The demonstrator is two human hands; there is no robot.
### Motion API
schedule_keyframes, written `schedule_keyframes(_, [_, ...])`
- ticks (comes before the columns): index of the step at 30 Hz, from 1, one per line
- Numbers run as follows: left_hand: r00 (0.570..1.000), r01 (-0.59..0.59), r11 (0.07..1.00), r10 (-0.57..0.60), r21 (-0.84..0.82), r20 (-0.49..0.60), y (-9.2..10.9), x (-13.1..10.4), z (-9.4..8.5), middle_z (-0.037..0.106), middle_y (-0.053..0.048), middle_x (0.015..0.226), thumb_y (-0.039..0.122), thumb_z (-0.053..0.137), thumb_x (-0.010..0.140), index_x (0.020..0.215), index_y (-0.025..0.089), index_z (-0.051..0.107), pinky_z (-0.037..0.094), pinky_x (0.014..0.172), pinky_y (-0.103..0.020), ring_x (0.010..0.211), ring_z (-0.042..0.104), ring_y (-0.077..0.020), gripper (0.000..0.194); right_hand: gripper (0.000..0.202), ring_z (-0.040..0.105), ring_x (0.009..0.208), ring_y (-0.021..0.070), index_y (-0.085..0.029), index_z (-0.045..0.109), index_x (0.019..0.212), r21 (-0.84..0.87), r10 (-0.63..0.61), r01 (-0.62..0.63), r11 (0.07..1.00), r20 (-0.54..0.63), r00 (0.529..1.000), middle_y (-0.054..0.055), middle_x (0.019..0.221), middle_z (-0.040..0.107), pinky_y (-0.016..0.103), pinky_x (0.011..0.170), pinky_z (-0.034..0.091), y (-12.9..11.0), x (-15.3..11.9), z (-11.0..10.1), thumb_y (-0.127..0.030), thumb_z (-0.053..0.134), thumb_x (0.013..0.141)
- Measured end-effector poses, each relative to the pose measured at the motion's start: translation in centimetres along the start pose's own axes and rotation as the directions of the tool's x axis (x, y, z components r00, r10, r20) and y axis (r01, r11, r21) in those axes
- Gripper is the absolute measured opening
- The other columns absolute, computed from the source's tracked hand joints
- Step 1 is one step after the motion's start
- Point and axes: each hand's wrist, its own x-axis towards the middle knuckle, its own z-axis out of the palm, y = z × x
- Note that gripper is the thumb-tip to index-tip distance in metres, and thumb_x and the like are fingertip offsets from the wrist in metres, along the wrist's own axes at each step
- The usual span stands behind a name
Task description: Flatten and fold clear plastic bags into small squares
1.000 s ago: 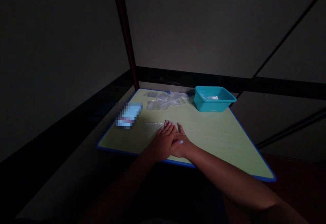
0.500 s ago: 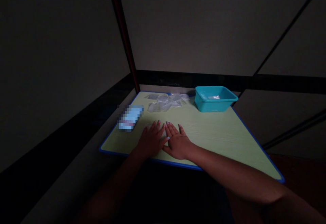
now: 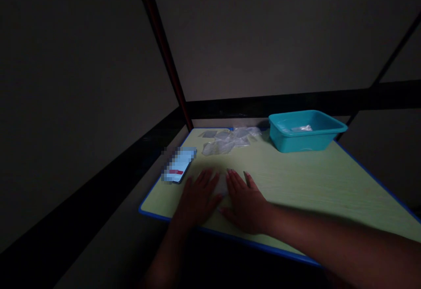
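My left hand lies flat near the front edge of the table, palm down with its fingers spread. To its right, my right hand rests palm down too, fingers stretched out and thumb toward the left hand. Between them shows part of a thin, clear plastic piece, perhaps a small bag; the hands cover its sides. Beyond the hands, several clear plastic bags lie overlapping in a loose pile.
A teal plastic basket stands at the back right, with some clear plastic inside. At the left edge lies a phone with a lit screen, partly blurred. Dark-banded walls rise behind the table and on its left.
The view has shifted closer and turned, so the basket sits farther right. My hands have moved apart, uncovering more of the clear plastic between them.
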Motion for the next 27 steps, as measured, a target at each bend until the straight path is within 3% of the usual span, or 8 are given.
schedule_keyframes(9, [0.990, 0.128, 0.992, -0.127, 0.020, -0.056, -0.6, -0.3, 1.0, 0.024, -0.023, 0.150, 0.050, 0.034, 0.093, 0.144, 0.006, 0.029, 0.025, 0.109, -0.054, 0.141, 0.015, -0.0316, 0.068, 0.086, 0.006, 0.141, 0.0356, 0.005, 0.021, 0.144, 0.000, -0.026, 0.026, 1.000, 0.032, 0.999, 0.027, 0.150, 0.013, 0.057, 0.112, 0.005, -0.1, -0.1, -0.4, -0.058, 0.033, 0.088])
schedule_keyframes(12, [0.989, 0.046, 0.999, -0.043, 0.018, -0.143, -0.7, -0.4, 0.5, 0.016, -0.019, 0.154, 0.045, 0.041, 0.092, 0.146, 0.014, 0.027, 0.019, 0.109, -0.058, 0.142, 0.007, -0.0333, 0.064, 0.086, 0.006, 0.141, 0.0361, 0.004, 0.021, 0.145, 0.004, -0.024, 0.024, 1.000, 0.030, 0.999, 0.027, 0.150, 0.013, 0.056, 0.112, 0.007, -0.1, 0.0, -0.3, -0.059, 0.034, 0.088])
schedule_keyframes(15, [0.988, -0.075, 0.997, 0.075, 0.006, -0.137, -0.6, -0.5, -0.2, 0.009, -0.009, 0.156, 0.040, 0.043, 0.093, 0.146, 0.028, 0.027, 0.014, 0.108, -0.061, 0.143, 0.000, -0.0317, 0.057, 0.083, 0.005, 0.141, 0.0367, -0.002, 0.021, 0.147, 0.021, -0.036, 0.036, 0.999, 0.012, 0.999, 0.026, 0.151, 0.013, 0.058, 0.111, 0.008, -0.1, 0.0, -0.1, -0.058, 0.035, 0.088])
schedule_keyframes(18, [0.993, -0.109, 0.993, 0.107, -0.044, -0.043, -0.6, -0.4, -0.6, 0.019, -0.007, 0.155, 0.039, 0.040, 0.094, 0.145, 0.031, 0.029, 0.014, 0.109, -0.060, 0.143, 0.010, -0.0277, 0.053, 0.082, 0.006, 0.141, 0.0368, -0.004, 0.020, 0.148, 0.036, -0.036, 0.036, 0.999, 0.003, 0.999, 0.025, 0.151, 0.013, 0.059, 0.110, 0.009, 0.0, 0.1, -0.1, -0.059, 0.034, 0.088])
schedule_keyframes(21, [0.997, -0.068, 0.996, 0.070, -0.049, 0.028, -0.5, -0.2, -0.4, 0.028, -0.010, 0.151, 0.039, 0.036, 0.095, 0.145, 0.023, 0.030, 0.017, 0.110, -0.057, 0.141, 0.022, -0.0243, 0.053, 0.082, 0.005, 0.141, 0.0371, -0.004, 0.021, 0.147, 0.028, -0.032, 0.032, 0.999, 0.007, 0.999, 0.027, 0.151, 0.012, 0.058, 0.110, 0.009, 0.0, 0.1, -0.2, -0.059, 0.032, 0.088])
schedule_keyframes(27, [0.997, 0.078, 0.996, -0.077, 0.037, -0.021, -0.5, -0.1, 0.3, 0.028, -0.017, 0.150, 0.044, 0.033, 0.094, 0.143, 0.009, 0.031, 0.025, 0.109, -0.053, 0.140, 0.024, -0.0266, 0.060, 0.081, 0.006, 0.141, 0.0368, -0.005, 0.024, 0.147, 0.024, -0.028, 0.027, 0.999, 0.029, 0.999, 0.027, 0.151, 0.013, 0.058, 0.110, 0.011, -0.1, 0.0, -0.4, -0.060, 0.033, 0.088])
